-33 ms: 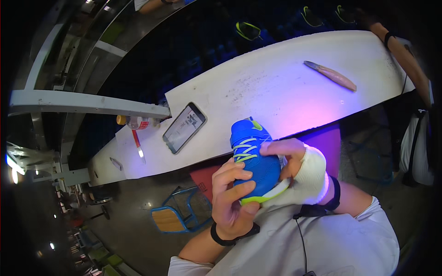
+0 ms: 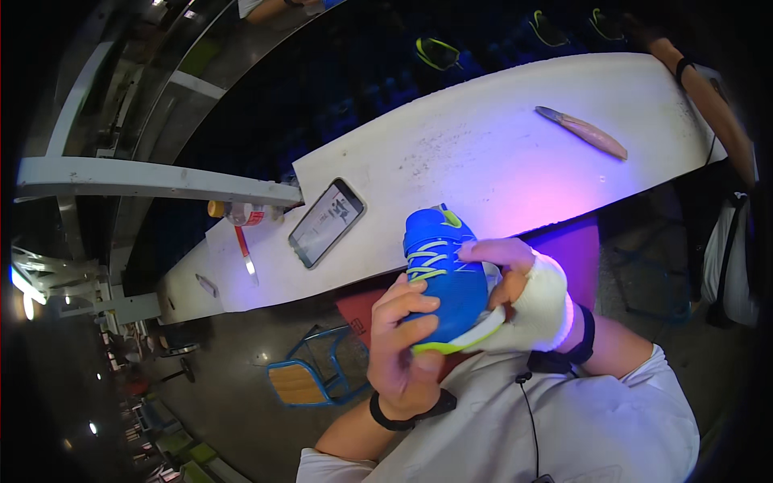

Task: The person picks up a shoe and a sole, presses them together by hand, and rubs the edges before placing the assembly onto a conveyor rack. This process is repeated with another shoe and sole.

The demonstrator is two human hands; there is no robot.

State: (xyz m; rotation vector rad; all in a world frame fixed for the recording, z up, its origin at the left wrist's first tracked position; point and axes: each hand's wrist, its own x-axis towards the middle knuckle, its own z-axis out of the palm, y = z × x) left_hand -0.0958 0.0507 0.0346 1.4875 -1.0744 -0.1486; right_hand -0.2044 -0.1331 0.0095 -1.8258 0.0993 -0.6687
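Observation:
A blue sneaker [image 2: 447, 278] with pale green laces and a white and yellow-green sole is held up between my two hands, in front of the bench. Its toe points down toward me. My left hand [image 2: 407, 342] grips the toe end, the fingers over the upper and the thumb low by the sole edge. My right hand [image 2: 523, 294], in a white glove with bare fingertips, closes round the shoe's right side, its index finger on the upper beside the laces. Part of the sole is hidden behind the right hand.
On the white bench [image 2: 451, 153] lie a phone [image 2: 327, 223], a wooden-handled brush [image 2: 584, 133] and a red-handled knife [image 2: 245, 250]. A yellow-capped bottle [image 2: 241, 213] stands by the metal beam [image 2: 161, 182]. Beyond, dark shoes [image 2: 437, 53] sit on a dark surface. Another person's arm [image 2: 713, 101] reaches in far right. A blue-framed stool [image 2: 310, 374] stands below.
Both hands keep their hold on the sneaker. Its toe end has shifted very slightly to the left, while the bench and the things on it appear a little further right.

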